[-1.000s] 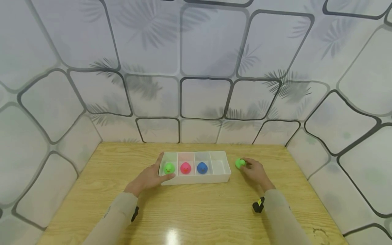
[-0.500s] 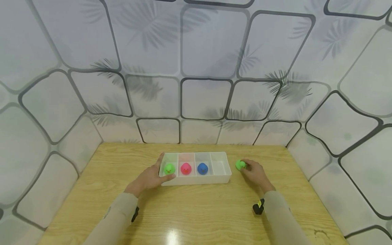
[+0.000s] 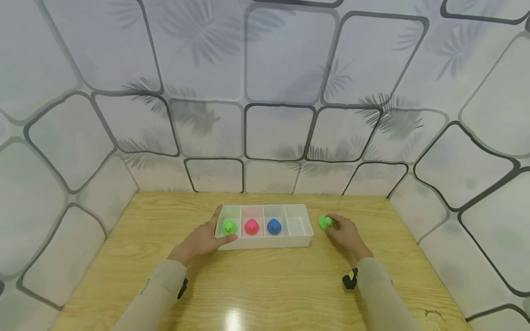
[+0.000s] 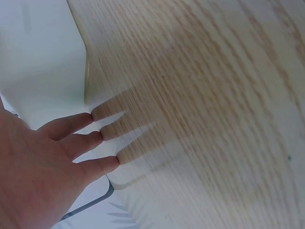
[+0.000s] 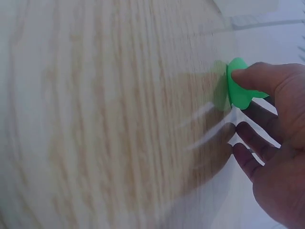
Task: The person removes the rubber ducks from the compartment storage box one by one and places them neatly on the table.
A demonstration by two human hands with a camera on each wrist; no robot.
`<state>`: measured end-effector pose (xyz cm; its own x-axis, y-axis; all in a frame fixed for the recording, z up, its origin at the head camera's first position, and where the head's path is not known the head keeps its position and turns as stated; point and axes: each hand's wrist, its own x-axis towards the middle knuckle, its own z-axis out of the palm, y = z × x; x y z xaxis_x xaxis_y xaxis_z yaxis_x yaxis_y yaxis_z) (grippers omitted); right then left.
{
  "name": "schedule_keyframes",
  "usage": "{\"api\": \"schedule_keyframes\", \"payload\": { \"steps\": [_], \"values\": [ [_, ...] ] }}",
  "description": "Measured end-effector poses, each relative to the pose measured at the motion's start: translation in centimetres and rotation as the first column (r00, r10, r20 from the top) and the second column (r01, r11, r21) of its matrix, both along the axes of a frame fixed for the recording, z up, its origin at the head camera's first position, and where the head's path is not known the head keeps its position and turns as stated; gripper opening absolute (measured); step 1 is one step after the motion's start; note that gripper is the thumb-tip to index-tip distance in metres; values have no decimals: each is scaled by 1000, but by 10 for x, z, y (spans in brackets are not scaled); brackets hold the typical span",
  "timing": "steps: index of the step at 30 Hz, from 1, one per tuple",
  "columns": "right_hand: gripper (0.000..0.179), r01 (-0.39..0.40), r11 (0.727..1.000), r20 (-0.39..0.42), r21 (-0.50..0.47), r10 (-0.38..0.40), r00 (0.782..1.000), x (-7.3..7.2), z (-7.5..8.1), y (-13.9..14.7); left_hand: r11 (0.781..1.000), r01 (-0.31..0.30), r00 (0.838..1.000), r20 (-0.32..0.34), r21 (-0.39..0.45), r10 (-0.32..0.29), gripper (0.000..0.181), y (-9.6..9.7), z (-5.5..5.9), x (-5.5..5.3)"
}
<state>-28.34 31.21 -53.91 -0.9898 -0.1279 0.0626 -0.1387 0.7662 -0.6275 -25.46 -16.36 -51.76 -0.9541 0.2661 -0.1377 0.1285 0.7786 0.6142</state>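
A white divided box (image 3: 265, 242) lies lengthwise on the table. Inside, from left to right, sit a green rubber duck (image 3: 229, 227), a pink duck (image 3: 251, 226) and a blue duck (image 3: 273, 226), one per compartment; the rightmost compartment is bare. My left hand (image 3: 203, 239) grips the box's left end, thumb along the front rim and a finger at the back corner. In the left wrist view, its other fingertips (image 4: 110, 162) rest at the tabletop. Right of the box, my right hand (image 3: 344, 232) pinches another green duck (image 5: 239, 95) at the table surface, between thumb and index finger.
The wooden table (image 3: 265, 289) runs back to a patterned wall (image 3: 277, 133), with more wall on both sides. A small black device (image 3: 349, 279) hangs at the right sleeve. Table surface separates the box from the duck in my right hand.
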Motion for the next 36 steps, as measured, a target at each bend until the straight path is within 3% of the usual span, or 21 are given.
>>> {"api": "schedule_keyframes", "payload": {
  "steps": [5, 10, 16, 25, 36],
  "values": [
    [63, 9, 1000, 73, -27, -7, 997, 0, 7, 0, 1000, 3, 1000, 9, 1, -3, 120, -1, 0, 0],
    [67, 11, 999, 85, -38, -8, 996, -1, 17, -3, 1000, 10, 1000, 0, -3, -10, 119, -3, 0, -1],
    [65, -9, 999, 34, -40, 10, 999, -2, 31, -14, 1000, 9, 1000, 8, 0, -9, 120, -3, 0, 0],
    [56, -118, 992, -72, -36, 115, 991, -4, 50, -35, 1000, 9, 1000, 10, -2, -9, 120, -2, 0, 1],
    [49, -199, 979, -98, -51, 194, 976, -2, 67, -69, 1000, 4, 1000, 23, 0, -4, 120, 0, 2, 1]
  ]
}}
